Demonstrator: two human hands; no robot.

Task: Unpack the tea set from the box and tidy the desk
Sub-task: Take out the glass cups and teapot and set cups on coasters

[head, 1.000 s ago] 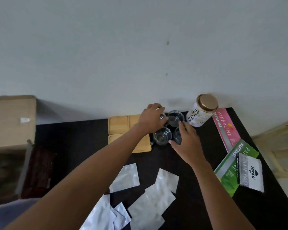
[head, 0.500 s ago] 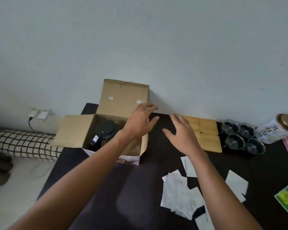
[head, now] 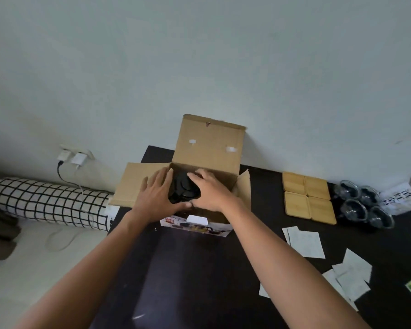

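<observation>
My forearms reach toward 12 o'clock over the dark desk (head: 199,269); white packets (head: 307,243) lie scattered at 3 o'clock; my left hand (head: 156,198) and right hand (head: 210,192), fingers spread, cup the black teapot (head: 183,189) inside the open cardboard box (head: 209,146); bamboo coasters (head: 307,198) and glass cups (head: 363,207) sit at 2 o'clock.
</observation>
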